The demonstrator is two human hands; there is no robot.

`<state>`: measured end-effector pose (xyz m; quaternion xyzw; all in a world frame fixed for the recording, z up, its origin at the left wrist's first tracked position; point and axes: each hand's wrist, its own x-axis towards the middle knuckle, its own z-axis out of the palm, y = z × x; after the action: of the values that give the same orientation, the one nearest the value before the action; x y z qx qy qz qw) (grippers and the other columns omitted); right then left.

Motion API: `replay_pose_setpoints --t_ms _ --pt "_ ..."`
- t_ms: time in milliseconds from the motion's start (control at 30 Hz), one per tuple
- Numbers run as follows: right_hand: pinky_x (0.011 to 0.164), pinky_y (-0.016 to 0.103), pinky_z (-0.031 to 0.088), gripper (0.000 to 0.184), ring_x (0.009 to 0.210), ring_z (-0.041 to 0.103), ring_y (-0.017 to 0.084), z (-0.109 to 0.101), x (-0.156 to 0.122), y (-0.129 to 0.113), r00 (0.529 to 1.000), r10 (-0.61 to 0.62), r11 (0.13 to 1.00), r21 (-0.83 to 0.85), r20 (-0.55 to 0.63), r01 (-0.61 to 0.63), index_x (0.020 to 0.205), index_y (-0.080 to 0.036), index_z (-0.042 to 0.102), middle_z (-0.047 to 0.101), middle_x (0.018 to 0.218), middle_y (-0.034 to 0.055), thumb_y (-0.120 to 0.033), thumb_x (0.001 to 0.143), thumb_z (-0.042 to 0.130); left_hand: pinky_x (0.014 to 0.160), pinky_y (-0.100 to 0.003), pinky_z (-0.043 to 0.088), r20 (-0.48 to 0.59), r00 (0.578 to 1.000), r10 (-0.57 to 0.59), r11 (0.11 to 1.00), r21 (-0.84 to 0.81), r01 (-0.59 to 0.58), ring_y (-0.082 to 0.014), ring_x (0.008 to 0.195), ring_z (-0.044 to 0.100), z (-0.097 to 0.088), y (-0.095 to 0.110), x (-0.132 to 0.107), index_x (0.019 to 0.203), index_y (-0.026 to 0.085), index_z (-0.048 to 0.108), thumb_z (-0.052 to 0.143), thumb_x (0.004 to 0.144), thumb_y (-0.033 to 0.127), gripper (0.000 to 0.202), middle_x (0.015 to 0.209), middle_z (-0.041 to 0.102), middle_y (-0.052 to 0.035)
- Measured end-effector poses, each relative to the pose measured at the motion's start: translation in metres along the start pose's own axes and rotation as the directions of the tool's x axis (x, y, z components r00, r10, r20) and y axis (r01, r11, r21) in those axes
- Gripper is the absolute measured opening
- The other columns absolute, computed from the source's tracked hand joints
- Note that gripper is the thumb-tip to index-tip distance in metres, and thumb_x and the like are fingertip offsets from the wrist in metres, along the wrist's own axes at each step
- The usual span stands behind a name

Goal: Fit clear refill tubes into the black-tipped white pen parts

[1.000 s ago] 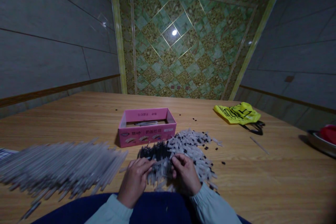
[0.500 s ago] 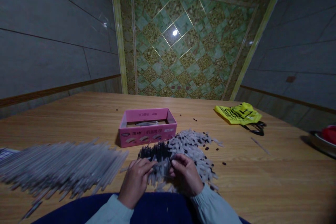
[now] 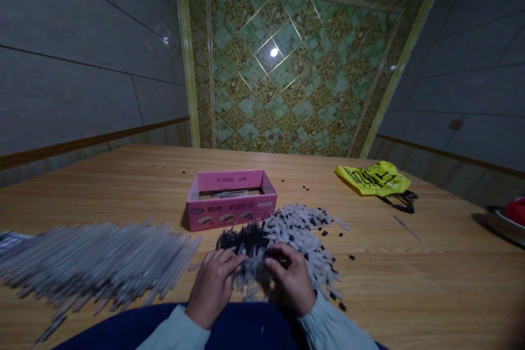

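Close Work in Dim Light

Apparently seated at a wooden counter [image 3: 410, 290], with both hands drawn near each other low in view. Pinching a slim clear piece [image 3: 255, 258] at the fingertips of the left hand [image 3: 213, 281], fingers together and slightly bent. Holding the right hand [image 3: 292, 279] at the piece's far end, thumb set near forefinger in a narrow curl; impossible to confirm, through blur and knuckles, anything gripped there.

Taking the slim piece as the clock's center and twelve as straight ahead: has black sticks [image 3: 241, 239] just beyond, between eleven and twelve, bunched beside a heap of white tips [image 3: 303, 229] at two, dotted with small black bits. Has an open pink box [image 3: 232, 213] past the sticks toward eleven, with a few thin clear rods [image 3: 232, 193] inside. Has long tubes [image 3: 94, 262] piled at nine, a yellow bag [image 3: 373, 178] well apart at two and a lone stick [image 3: 409, 229] near three.

Looks, by judgement, like the handling of one small part: steadied on the left, met on the right, not visibly joined to anything. Calls next, most likely, for a steady left pinch, careful lining-up with the right fingertips and light pressure, to avoid bending or dropping so thin a part.
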<state>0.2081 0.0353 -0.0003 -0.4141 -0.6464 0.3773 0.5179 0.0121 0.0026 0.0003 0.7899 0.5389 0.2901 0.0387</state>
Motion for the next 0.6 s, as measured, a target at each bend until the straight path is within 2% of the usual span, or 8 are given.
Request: replay_pose_setpoints --t_ms 267,600 --pt "0.071 0.026 0.044 0.011 0.079 0.059 0.018 -0.001 -0.0001 -0.006 0.992 -0.122 0.981 -0.152 0.015 0.123 0.078 -0.017 0.066 0.064 0.078 0.0036 -0.012 0.071 0.059 0.075 -0.037 0.038 0.001 1.0 0.023 0.999 0.025 -0.023 -0.0217 0.084 0.052 -0.001 0.0013 -0.0006 0.112 0.028 0.062 0.045 0.081 0.006 0.042 0.087 0.062 -0.0051" --pt "0.067 0.024 0.043 0.01 0.075 0.059 0.017 0.0 -0.0021 -0.0059 0.991 -0.132 0.974 -0.184 0.023 0.134 0.076 -0.017 0.066 0.063 0.075 0.0027 -0.012 0.073 0.059 0.073 -0.037 0.038 -0.012 1.0 0.015 0.999 0.033 -0.014 -0.0218 0.083 0.052 -0.0005 0.0022 -0.0004 0.111 0.028 0.063 0.046 0.079 0.004 0.043 0.086 0.063 -0.0051"
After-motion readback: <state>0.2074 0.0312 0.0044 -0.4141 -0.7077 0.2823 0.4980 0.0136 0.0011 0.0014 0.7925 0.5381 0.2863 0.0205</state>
